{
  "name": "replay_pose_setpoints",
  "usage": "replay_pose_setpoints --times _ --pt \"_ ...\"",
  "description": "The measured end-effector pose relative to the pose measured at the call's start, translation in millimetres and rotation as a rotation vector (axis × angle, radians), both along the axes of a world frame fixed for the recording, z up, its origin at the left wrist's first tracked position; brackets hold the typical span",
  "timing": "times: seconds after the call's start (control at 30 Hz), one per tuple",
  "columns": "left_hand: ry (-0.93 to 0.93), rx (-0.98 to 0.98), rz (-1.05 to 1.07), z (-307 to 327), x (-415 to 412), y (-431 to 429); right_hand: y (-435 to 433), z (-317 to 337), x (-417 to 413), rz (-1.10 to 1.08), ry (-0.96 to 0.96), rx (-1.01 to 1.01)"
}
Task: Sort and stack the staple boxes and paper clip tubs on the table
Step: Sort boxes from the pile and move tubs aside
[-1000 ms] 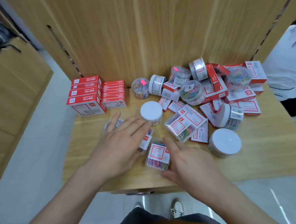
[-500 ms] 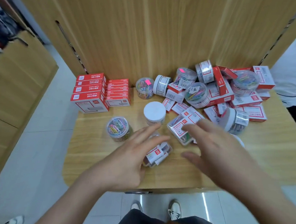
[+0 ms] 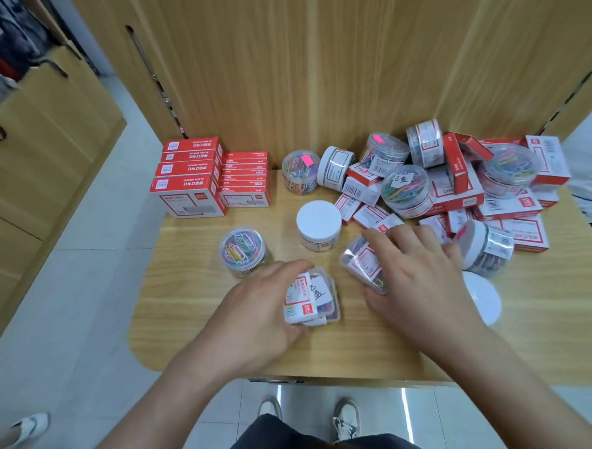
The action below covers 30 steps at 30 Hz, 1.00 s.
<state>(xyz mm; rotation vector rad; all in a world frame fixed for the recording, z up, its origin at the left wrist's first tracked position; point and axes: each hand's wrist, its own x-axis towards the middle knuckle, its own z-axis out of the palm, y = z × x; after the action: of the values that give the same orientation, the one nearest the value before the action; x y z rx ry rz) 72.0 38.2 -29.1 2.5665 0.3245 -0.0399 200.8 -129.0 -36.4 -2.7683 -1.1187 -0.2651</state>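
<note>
My left hand (image 3: 259, 315) grips a small stack of clear rectangular paper clip boxes (image 3: 313, 299) with red-and-white labels near the table's front middle. My right hand (image 3: 418, 282) closes on another clear rectangular clip box (image 3: 363, 262) just to the right, thumb under it and fingers over its top. A round tub of coloured clips (image 3: 243, 250) stands to the left of my left hand. A white-lidded tub (image 3: 318, 225) stands behind the boxes. Two neat stacks of red staple boxes (image 3: 191, 176) sit at the back left.
A jumbled heap of red staple boxes and round clip tubs (image 3: 461, 185) fills the table's back right. A white lid (image 3: 483, 296) lies flat behind my right wrist. A wooden panel (image 3: 296, 70) rises behind the table (image 3: 187, 308). A person in white stands at the far right edge.
My right hand has come down from above the pile and taken hold of the clear box. My left hand has turned its stack of boxes more upright and drawn it slightly nearer.
</note>
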Motion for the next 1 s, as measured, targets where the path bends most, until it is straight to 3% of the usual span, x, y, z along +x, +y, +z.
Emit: replay_pose_setpoints --times 0.1,0.3,0.47,0.67,0.83,1.0 --pt "-0.037 0.046 -0.009 0.7 -2.8 5.5 -1.4 3.7 -0.2 0.06 0.076 0.095" --pt "-0.104 0.039 -0.016 -1.2 -5.8 2.8 -16.5 39.6 12.4 0.204 0.644 0.613" --pt "-0.064 -0.039 -0.016 -4.5 -2.7 2.9 -15.6 52.4 3.2 0.391 1.066 0.8" --pt "-0.054 -0.41 0.097 1.2 -22.5 4.4 5.2 24.7 -24.8 0.478 0.869 0.51" --pt "-0.14 -0.283 0.056 2.1 -18.1 -1.6 6.0 8.1 -29.9 0.392 0.846 0.492" --pt "-0.227 -0.287 0.055 -3.4 -1.4 -6.6 0.1 3.7 -18.4 0.323 0.775 0.438"
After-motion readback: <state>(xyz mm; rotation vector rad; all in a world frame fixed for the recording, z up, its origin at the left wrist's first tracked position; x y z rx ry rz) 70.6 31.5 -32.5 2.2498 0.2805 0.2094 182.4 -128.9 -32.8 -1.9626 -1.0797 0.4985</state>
